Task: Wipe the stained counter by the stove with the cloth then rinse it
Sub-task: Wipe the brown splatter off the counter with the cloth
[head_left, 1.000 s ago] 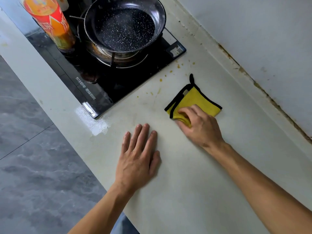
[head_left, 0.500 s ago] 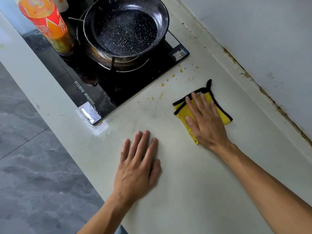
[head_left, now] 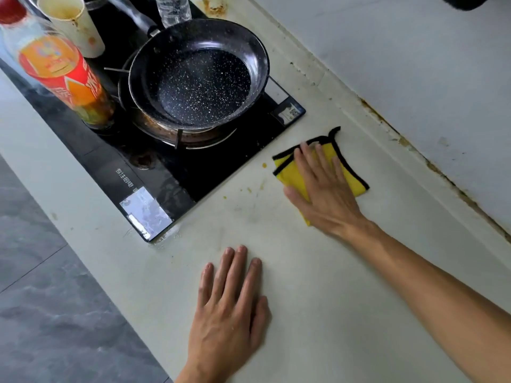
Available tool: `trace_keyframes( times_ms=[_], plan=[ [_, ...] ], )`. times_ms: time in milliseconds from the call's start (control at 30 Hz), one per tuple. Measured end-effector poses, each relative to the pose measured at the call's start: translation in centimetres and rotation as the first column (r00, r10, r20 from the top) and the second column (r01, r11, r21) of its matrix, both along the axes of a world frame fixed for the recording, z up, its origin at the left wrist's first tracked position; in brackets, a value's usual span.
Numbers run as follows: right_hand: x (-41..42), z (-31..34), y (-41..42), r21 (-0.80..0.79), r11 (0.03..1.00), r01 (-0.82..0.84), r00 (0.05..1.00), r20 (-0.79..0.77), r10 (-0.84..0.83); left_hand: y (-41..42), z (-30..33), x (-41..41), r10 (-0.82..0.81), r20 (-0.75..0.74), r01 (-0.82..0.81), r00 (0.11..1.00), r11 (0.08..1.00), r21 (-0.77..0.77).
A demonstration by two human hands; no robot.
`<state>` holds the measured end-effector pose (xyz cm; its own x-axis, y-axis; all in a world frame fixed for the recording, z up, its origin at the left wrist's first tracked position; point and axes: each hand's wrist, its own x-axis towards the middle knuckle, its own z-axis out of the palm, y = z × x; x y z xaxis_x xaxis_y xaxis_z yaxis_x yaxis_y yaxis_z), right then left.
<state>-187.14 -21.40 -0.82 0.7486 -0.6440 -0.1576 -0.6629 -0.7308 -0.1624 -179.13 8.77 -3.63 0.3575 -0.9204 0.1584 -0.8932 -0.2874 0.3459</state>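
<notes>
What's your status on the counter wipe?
Right hand flat on yellow cloth. Left hand flat on counter. Orange specks remain beside stove.

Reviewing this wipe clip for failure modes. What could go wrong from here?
1. The right hand presses flat on the cloth with the orange spots off to its left, toward the stove; strokes could miss them or smear them.
2. A wide leftward sweep may run the cloth onto the stove edge, near the pan.
3. The folded cloth may bunch under the palm.

Head-height, steeply down over counter (head_left: 318, 313)
</notes>
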Motion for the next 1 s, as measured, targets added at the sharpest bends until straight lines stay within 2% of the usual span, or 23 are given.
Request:
trace_keyframes(
  times_ms=[33, 100, 167, 233, 267, 333, 400, 433, 467, 533, 600, 633, 667, 700, 800, 833, 900, 1000],
  plan=[
    [-1.0, 0.2, -1.0, 0.003, 1.0, 0.016, 1.0, -0.013, -0.016, 0.0, 0.0, -0.1, 0.003, 0.002, -0.003, 1.0, 1.0, 0.003],
    [-1.1, 0.7, -3.6, -0.004, 0.986, 0.169, 0.984, -0.046, -0.169, 0.0, 0.0, -0.2, 0.008, 0.002, -0.008, 1.0, 1.0, 0.008],
    [1.4, 0.4, -5.4, -0.018, 0.945, 0.327, 0.944, -0.038, -0.328, -0.1, 0.1, -0.1, 0.003, -0.002, -0.003, 1.0, 1.0, 0.006],
    [4.5, 0.4, -4.6, -0.011, 0.919, 0.395, 0.919, -0.004, -0.395, -0.1, 0.0, -0.2, -0.002, 0.0, 0.002, 1.0, 1.0, 0.014],
    [5.1, 0.3, -3.4, -0.01, 0.936, 0.351, 0.936, 0.007, -0.351, 0.0, 0.1, -0.2, 0.0, -0.002, 0.0, 1.0, 1.0, 0.017],
    [4.1, -0.3, -0.6, -0.024, 0.996, 0.089, 0.996, 0.016, -0.088, 0.0, 0.2, -0.2, 0.002, -0.006, -0.002, 1.0, 1.0, 0.007],
    [1.4, -0.2, 0.5, -0.021, 0.984, -0.177, 0.984, 0.016, 0.177, 0.0, 0.2, -0.1, -0.002, -0.003, 0.002, 1.0, 1.0, 0.0],
    [0.5, -0.1, 0.2, -0.019, 0.977, -0.213, 0.977, 0.006, 0.213, 0.0, 0.2, -0.1, 0.0, 0.001, 0.0, 1.0, 1.0, 0.001],
    [0.1, 0.0, -0.5, -0.022, 0.986, -0.167, 0.986, -0.005, 0.166, 0.0, 0.3, -0.1, 0.002, 0.003, -0.002, 1.0, 1.0, 0.008],
    [1.2, 0.1, -1.8, -0.045, 0.997, 0.062, 0.998, -0.011, -0.062, 0.0, 0.4, -0.1, 0.001, 0.0, -0.001, 1.0, 1.0, 0.023],
    [4.2, 0.2, -1.5, -0.06, 0.961, 0.268, 0.963, 0.001, -0.269, -0.1, 0.5, -0.1, -0.001, 0.001, 0.001, 1.0, 0.999, 0.037],
    [5.5, 0.3, -0.4, -0.055, 0.949, 0.309, 0.951, 0.004, -0.309, -0.1, 0.6, -0.1, -0.002, 0.001, 0.002, 1.0, 0.999, 0.046],
    [6.3, 0.1, 1.1, -0.058, 0.957, 0.285, 0.959, 0.008, -0.285, -0.1, 0.7, -0.1, -0.002, 0.0, 0.002, 1.0, 0.999, 0.052],
    [6.2, -0.1, 2.9, -0.057, 0.979, 0.194, 0.981, 0.018, -0.193, -0.1, 0.8, 0.0, -0.001, -0.005, 0.001, 1.0, 0.999, 0.054],
    [1.9, -0.4, 7.0, -0.021, 0.981, -0.192, 0.981, 0.037, 0.193, 0.0, 1.0, 0.1, -0.005, -0.024, 0.006, 1.0, 0.998, 0.063],
    [0.3, -0.4, 7.3, -0.008, 0.967, -0.253, 0.967, 0.026, 0.253, -0.1, 1.0, 0.1, -0.001, -0.028, 0.003, 1.0, 0.998, 0.064],
    [-0.9, -0.3, 6.1, -0.024, 0.977, -0.21, 0.978, 0.009, 0.21, -0.2, 1.1, -0.1, -0.002, -0.036, 0.004, 0.999, 0.997, 0.071],
    [2.7, -0.3, 5.1, -0.078, 0.994, 0.077, 0.997, -0.002, -0.078, -0.2, 1.0, -0.1, -0.004, -0.044, 0.007, 0.999, 0.997, 0.073]
  ],
)
